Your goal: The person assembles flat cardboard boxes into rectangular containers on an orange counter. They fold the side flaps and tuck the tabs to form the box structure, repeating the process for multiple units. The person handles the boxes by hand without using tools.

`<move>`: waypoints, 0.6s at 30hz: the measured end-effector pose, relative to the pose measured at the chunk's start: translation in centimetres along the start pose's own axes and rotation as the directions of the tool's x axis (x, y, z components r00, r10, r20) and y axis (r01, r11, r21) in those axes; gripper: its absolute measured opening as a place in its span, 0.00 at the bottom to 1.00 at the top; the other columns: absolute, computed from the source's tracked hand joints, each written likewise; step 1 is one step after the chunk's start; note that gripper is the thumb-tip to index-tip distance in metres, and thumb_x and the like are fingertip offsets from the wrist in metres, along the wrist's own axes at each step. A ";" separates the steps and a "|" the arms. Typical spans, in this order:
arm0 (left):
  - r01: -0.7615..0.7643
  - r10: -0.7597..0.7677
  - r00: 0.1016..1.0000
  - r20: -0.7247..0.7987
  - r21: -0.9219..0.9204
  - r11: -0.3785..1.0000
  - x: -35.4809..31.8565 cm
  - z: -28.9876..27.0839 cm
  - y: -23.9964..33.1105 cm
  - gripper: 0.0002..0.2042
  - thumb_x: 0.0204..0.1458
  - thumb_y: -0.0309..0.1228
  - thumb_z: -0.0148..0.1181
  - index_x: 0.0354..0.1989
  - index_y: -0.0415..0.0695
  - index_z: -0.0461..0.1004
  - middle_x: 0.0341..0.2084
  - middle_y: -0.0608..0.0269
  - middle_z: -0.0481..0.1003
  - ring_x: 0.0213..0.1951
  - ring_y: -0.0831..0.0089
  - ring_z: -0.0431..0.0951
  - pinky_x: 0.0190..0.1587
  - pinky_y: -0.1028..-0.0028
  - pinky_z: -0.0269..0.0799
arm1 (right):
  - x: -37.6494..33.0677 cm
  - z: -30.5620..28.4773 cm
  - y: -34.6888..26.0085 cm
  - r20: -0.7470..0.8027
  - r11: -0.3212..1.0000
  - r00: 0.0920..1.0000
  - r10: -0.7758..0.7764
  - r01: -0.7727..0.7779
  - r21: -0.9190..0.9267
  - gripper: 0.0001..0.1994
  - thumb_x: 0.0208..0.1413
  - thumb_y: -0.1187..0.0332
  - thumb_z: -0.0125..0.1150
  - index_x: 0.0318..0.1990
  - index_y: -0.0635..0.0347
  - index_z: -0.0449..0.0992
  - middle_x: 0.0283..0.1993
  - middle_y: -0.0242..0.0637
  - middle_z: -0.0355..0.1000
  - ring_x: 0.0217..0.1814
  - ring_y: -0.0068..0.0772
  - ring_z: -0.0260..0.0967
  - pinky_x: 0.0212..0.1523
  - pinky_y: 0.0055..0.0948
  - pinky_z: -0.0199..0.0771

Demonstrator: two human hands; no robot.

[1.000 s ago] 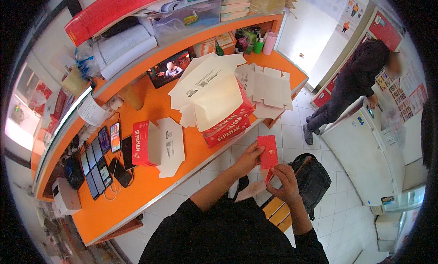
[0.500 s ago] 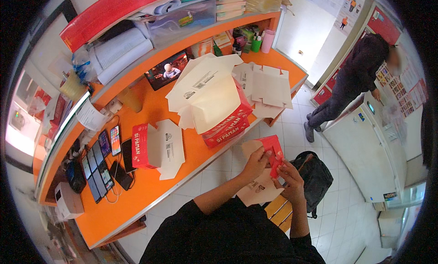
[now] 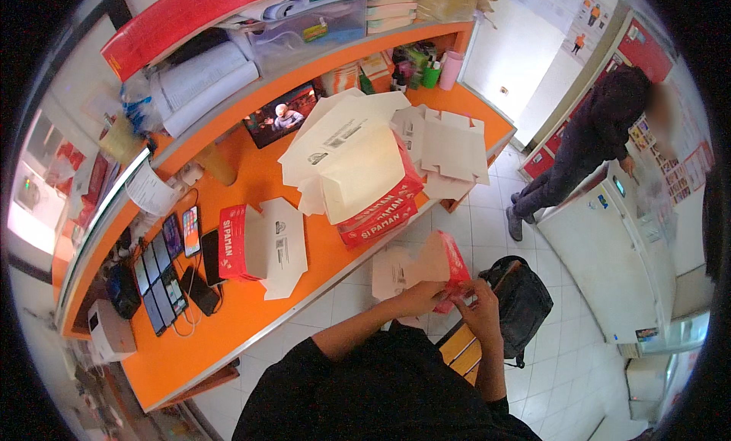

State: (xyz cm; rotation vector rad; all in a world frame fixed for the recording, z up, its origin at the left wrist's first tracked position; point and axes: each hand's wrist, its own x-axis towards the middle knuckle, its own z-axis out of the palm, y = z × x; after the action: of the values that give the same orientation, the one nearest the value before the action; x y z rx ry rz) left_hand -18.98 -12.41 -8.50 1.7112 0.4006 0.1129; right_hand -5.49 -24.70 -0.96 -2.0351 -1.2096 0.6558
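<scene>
A red and white cardboard food box (image 3: pixel 411 267), partly folded, is held in front of me past the counter's edge. My left hand (image 3: pixel 423 295) pinches its red side from the left. From the right, my right hand (image 3: pixel 478 302) grips the same red side close to the left fingers. The box's white lid flap spreads out to the left, and its edges are slightly blurred. On the orange counter a stack of red and white food boxes (image 3: pixel 373 220) stands with lids raised. Another open food box (image 3: pixel 242 247) sits to its left.
Flat white box blanks (image 3: pixel 453 148) lie at the counter's far end. Several phones (image 3: pixel 158 277) and a lit tablet (image 3: pixel 283 115) rest on the orange counter (image 3: pixel 251 330). A black backpack (image 3: pixel 521 300) is on a yellow slatted seat (image 3: pixel 462 351). A person (image 3: pixel 582 148) stands by a white freezer (image 3: pixel 609 266).
The held box has turned in my hands: its white lid now points left, and its red side stands more upright. The person at the right has shifted slightly.
</scene>
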 end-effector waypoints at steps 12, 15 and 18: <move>-0.044 0.109 0.960 -0.258 0.244 0.969 -17.1 -11.0 6.0 0.15 0.56 0.31 0.58 0.51 0.41 0.71 0.42 0.54 0.76 0.47 0.60 0.77 0.51 0.64 0.71 | 5.7 4.6 -6.7 0.822 0.874 0.331 -0.464 0.322 0.364 0.17 0.53 0.62 0.67 0.44 0.63 0.73 0.36 0.39 0.75 0.38 0.28 0.71 0.42 0.32 0.70; -0.549 0.322 0.423 -0.847 0.043 0.835 -25.6 -13.2 7.1 0.08 0.56 0.27 0.61 0.43 0.42 0.74 0.34 0.61 0.75 0.40 0.70 0.77 0.45 0.71 0.72 | 6.3 6.6 -13.9 0.835 0.852 0.231 -0.499 0.308 0.424 0.14 0.58 0.63 0.63 0.44 0.64 0.71 0.36 0.39 0.75 0.38 0.25 0.71 0.42 0.31 0.71; -0.144 0.220 -0.097 -0.971 0.232 0.962 -31.3 -13.9 7.0 0.13 0.55 0.25 0.62 0.48 0.43 0.70 0.40 0.58 0.73 0.44 0.69 0.76 0.47 0.70 0.73 | 4.4 7.8 -20.0 0.691 0.747 0.284 -0.665 0.259 0.613 0.18 0.62 0.57 0.56 0.48 0.64 0.66 0.35 0.47 0.74 0.37 0.38 0.73 0.39 0.36 0.72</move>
State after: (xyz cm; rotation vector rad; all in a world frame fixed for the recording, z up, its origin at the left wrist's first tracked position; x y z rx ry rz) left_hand -50.96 -10.45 5.50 1.3647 1.2941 1.7770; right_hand -20.10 -11.62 8.78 -0.7422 -1.9560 1.6122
